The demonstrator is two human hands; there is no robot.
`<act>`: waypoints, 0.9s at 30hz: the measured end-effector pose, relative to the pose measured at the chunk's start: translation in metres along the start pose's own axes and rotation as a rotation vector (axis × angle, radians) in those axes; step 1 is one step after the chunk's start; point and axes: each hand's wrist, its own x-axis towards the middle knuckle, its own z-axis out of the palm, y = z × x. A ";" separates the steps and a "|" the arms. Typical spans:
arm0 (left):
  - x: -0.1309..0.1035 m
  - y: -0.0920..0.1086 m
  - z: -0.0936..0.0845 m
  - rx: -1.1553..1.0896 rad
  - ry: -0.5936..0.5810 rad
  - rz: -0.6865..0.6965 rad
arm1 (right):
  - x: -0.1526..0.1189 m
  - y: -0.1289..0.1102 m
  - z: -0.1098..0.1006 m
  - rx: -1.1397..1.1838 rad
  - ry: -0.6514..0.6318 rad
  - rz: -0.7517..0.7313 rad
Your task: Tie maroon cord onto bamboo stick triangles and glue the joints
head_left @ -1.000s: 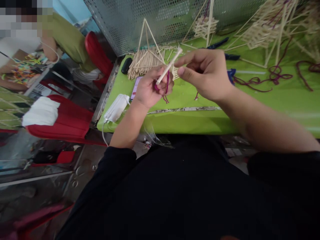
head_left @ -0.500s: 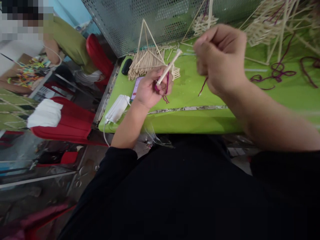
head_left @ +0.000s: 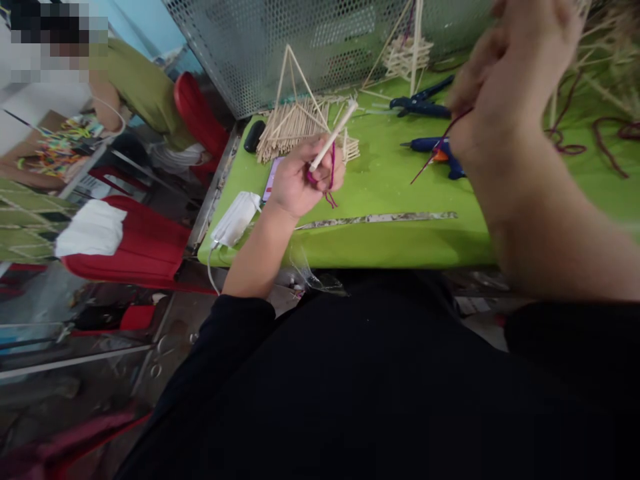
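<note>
My left hand (head_left: 309, 175) is closed around a pale wooden stick (head_left: 334, 137) that slants up to the right. Purple yarn (head_left: 333, 167) loops about the stick and fingers, its short ends dangling below. Higher and to the right, my right hand (head_left: 515, 80) is closed on a strand of purple yarn (head_left: 440, 143), whose tail hangs free; its fingertips are partly blurred and cut off by the top edge. Beside that hand lie dark blue pliers (head_left: 420, 103) and a blue glue gun (head_left: 429, 145) with an orange trigger, both partly hidden behind it.
A pile of thin sticks (head_left: 295, 123) with a stick pyramid (head_left: 289, 57) stands at the back of the green table (head_left: 380, 247). A phone (head_left: 273, 179) and a white power bank or box (head_left: 236, 219) lie near my left forearm. Another person (head_left: 145, 87) sits left, near red chairs (head_left: 135, 247).
My right hand has moved up and to the right with the yarn, uncovering the pliers and glue gun. My left hand has barely moved.
</note>
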 end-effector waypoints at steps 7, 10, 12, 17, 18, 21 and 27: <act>0.001 -0.002 0.000 -0.031 0.072 -0.048 | -0.046 0.038 0.018 0.028 -0.023 -0.082; 0.004 -0.005 -0.003 -0.032 0.028 -0.020 | -0.049 0.052 0.024 0.039 0.004 -0.161; 0.005 -0.007 -0.004 -0.032 0.024 -0.004 | -0.048 0.057 0.028 0.037 -0.046 -0.166; 0.004 -0.008 -0.001 -0.009 0.096 -0.034 | -0.047 0.057 0.028 0.157 -0.064 -0.204; 0.003 -0.007 0.000 -0.002 0.099 -0.037 | -0.046 0.056 0.028 0.149 -0.016 -0.226; 0.001 -0.005 0.002 -0.020 0.123 -0.034 | -0.039 0.050 0.023 0.139 0.145 -0.265; -0.001 -0.002 0.002 -0.034 0.095 -0.018 | -0.001 0.050 -0.030 0.153 0.425 -0.350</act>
